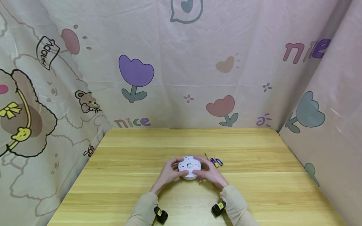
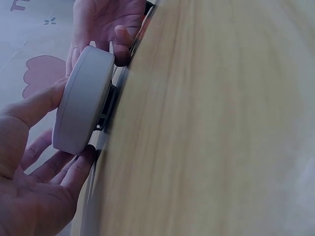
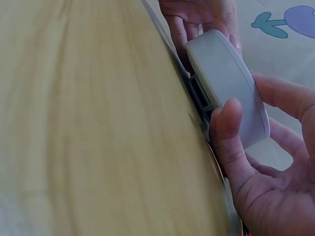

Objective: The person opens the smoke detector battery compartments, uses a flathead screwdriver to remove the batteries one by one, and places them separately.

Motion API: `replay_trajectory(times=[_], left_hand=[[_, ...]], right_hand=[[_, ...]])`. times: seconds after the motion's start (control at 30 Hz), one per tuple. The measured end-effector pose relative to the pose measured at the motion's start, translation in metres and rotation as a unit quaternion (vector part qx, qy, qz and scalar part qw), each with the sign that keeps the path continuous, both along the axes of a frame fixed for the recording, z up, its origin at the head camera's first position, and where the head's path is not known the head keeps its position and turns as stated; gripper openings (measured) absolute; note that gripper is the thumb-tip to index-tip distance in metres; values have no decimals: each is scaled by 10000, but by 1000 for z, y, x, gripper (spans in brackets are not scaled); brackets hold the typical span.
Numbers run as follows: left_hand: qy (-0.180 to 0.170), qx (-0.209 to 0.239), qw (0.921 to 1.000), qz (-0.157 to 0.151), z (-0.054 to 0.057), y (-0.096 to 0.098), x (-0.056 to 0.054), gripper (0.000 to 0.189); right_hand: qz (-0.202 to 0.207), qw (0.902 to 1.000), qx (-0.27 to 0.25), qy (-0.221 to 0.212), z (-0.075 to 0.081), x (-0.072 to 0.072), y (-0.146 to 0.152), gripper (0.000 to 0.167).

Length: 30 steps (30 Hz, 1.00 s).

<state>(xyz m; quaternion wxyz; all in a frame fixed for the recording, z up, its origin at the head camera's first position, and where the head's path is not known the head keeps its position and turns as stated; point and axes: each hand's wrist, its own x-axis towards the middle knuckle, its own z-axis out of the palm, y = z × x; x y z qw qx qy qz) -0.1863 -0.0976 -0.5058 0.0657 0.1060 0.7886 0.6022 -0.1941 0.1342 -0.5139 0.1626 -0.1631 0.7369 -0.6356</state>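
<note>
Both hands are on the round white device (image 1: pixel 189 167), near the middle of the wooden bench (image 1: pixel 254 188). The left hand (image 1: pixel 168 173) curls its fingers round the device's left edge and grips it; the right hand (image 1: pixel 210 172) clasps the opposite edge, thumb on the rim. The device sits between the palms. Just beyond the right hand's fingers lie two small batteries (image 1: pixel 216 162).

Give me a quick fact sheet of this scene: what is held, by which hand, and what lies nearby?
Held thing: round white device, lifted slightly off the table
Left hand: grips the device's left edge
Right hand: grips its right edge
Nearby: two blue-and-yellow batteries, just right of the hands
Surface: wooden table
Backdrop: cartoon-print cloth
</note>
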Motion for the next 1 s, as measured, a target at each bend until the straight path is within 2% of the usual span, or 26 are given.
replay_trajectory(times=[0.67,1.0], left_hand=[[36,113,9999,-2,-4,-1,-1,58],[-19,194,9998,38,-1,0,1,58]], right_hand=[[157,9993,-308,-168,-4,1,2,71],[201,9990,-300,-246,-1,1,2,76]])
